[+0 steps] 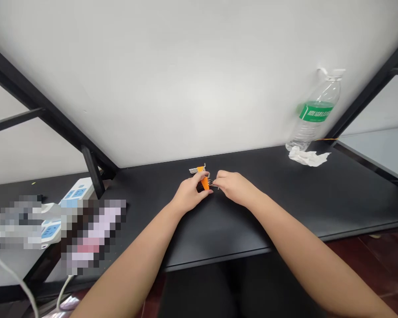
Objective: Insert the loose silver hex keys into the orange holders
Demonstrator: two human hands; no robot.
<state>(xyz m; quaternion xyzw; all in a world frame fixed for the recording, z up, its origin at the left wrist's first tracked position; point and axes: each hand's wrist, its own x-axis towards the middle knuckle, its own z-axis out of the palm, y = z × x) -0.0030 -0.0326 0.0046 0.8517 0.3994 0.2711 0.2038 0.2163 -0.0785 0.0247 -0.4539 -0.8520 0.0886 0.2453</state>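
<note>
My left hand point(187, 193) is closed around an orange holder point(205, 183), thumb on the near side and fingers on the far side. Thin bent metal rods that look like hex keys point(210, 182) stick out of the holder to the right. The fingertips of my right hand point(232, 185) are pinched together at the ends of these hex keys, partly hiding them. Just behind my left fingers, a second bundle of silver hex keys point(193, 170) with an orange piece lies on the black tabletop point(219, 229).
A clear plastic bottle point(315, 111) with a green label stands at the back right against the wall, with a crumpled white tissue point(308, 157) before it. At left are a white power strip point(78, 192), a blurred-out phone-like object point(97, 229) with a cable, and black frame bars point(53, 115).
</note>
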